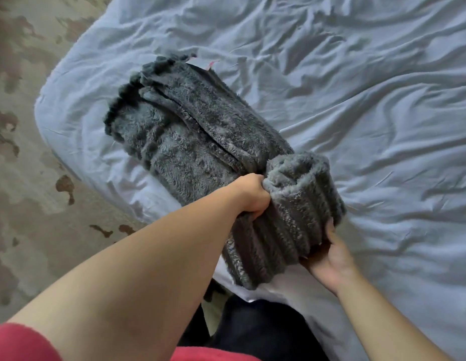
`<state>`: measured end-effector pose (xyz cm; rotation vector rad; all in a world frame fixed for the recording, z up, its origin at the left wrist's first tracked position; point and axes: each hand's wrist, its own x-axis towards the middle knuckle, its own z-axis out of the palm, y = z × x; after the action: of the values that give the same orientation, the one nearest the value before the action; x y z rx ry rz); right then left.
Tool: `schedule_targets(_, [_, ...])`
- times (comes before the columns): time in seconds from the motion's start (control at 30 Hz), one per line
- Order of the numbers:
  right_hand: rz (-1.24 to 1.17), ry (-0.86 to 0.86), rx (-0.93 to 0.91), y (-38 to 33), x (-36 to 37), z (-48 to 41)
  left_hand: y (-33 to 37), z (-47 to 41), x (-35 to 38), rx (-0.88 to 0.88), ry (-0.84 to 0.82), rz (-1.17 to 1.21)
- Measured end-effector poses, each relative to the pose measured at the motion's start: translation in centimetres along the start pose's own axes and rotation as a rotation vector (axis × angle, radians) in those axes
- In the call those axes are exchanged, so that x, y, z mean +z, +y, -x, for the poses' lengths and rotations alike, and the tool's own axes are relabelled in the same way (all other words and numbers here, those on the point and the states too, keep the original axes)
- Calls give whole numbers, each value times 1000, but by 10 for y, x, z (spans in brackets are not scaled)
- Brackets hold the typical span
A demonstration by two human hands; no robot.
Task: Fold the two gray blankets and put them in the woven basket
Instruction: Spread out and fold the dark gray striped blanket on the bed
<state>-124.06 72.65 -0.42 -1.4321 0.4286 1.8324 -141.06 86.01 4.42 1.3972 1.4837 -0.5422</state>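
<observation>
Bed (383,121) with a pale blue-white sheet, heavily creased, filling the right and upper field; its rounded corner lies at left, beside a mottled beige and brown floor (23,152). Nearest the camera: red sleeve (21,342) at the lower left edge, and dark trousers (265,332) at bottom centre, close against the bed's near edge. Two bare forearms reach forward from there. Left hand (252,195): grip clamped on a bunched fold of the gray blanket (190,142), fingers buried in the pile where the doubled near end meets the flat length. Right hand (328,256): palm turned upward, grip closed round the lower right edge of that same near end, thumb laid along its side, fingertips hidden beneath the fabric. Blanket: dark gray fleece, lying on the bed near the corner, folded into a long thick band that runs diagonally from the hands away to the upper left. Near end turned over on itself into a bulky roll, ribbed face outward, partly overhanging the bed's edge. Middle and far length flat on the sheet, shaggy face up, several stacked layers showing along one long side. Whether the band holds one blanket or two cannot be told. Far end: ruffled dark edges, with a small pink tag (210,65) protruding onto the sheet.
</observation>
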Motion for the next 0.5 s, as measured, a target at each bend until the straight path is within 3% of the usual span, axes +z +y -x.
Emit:
schedule_targets(0.07, [-43,-56,9,11,7,-4,-7,-8,-3,23,-20,11])
schedule_targets(0.17, [67,29,3,11,31,-6,-17,-23,-15,57,-77,59])
schedule_targets(0.4, [316,578,-71,4,134,-19,-54,-39,-80,102,-311,-124])
schedule_targets(0.43, [380,698,-88,4,157,-22,-61,-35,-89,162,-258,-151])
schedule_targets(0.5, [517,952,-104,3,202,-26,-74,-24,-99,214,-1,-90])
